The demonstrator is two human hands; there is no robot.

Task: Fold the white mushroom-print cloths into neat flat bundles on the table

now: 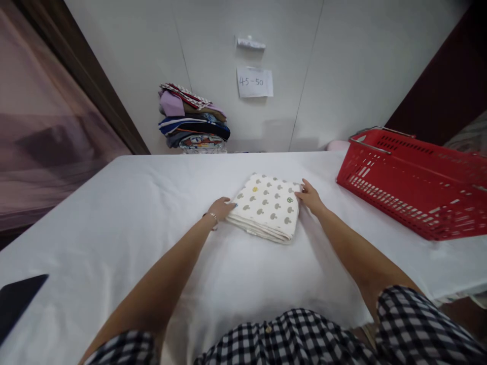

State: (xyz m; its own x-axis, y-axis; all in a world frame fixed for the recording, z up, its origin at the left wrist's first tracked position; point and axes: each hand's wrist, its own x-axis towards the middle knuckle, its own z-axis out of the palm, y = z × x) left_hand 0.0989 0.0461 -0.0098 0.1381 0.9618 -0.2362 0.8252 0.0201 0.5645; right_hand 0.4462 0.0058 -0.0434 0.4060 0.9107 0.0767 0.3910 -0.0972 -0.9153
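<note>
A thick folded white cloth (266, 205) lies on the white-covered table in front of me, printed with small grey shapes plus one yellow and one green one. At its left corner, my left hand (221, 209) is closed on the edge, fingertips partly hidden by the fabric. My right hand (311, 197) grips the opposite edge near the far right corner, thumb on the cloth and a finger raised. The folded layers show along the near side. Whether the cloth is lifted at all, I cannot tell.
To the right stands a red plastic basket (411, 187) with metal handles. Behind the table's far edge rises a stack of folded textiles (194, 119) against the wall. A dark flat object (21, 299) lies at the near left. A paper sign (254, 82) reads 45-50.
</note>
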